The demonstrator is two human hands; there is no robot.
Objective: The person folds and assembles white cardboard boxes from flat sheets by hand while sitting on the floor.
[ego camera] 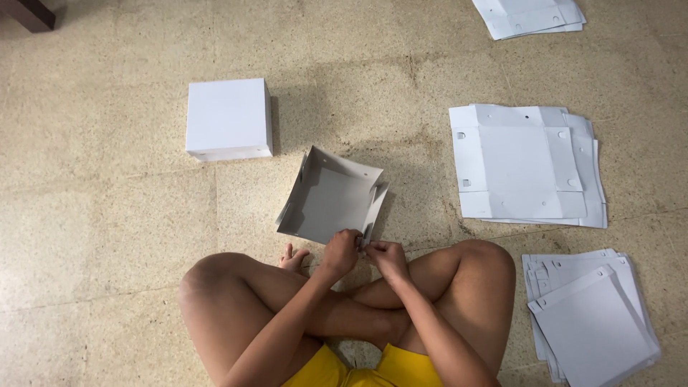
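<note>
- Head view: a person sits cross-legged on the speckled floor (107, 215); both hands meet at the near corner of a half-folded white box tray (331, 204), which lies on the floor just in front of the shins.
- The left hand (341, 251) is closed in a pinch on the tray's near edge; the right hand (387, 256) is likewise closed on the flap at that same corner, the two hands almost touching.
- The tray's walls already stand up on all four sides, though they lean and the right-hand wall looks loose, so by my reading the folding is well along but the corners are not all locked.
- One finished white box (229, 118), closed and square, sits well apart to the upper left: that looks like one piece done.
- Much looks left: a stack of flat die-cut sheets (527, 168) lies to the right, a second pile of flat sheets (591, 315) sits beside the right knee, and a further pile of blanks (530, 16) shows at the top edge.
- A dark furniture leg (29, 13) shows in the top left corner.
</note>
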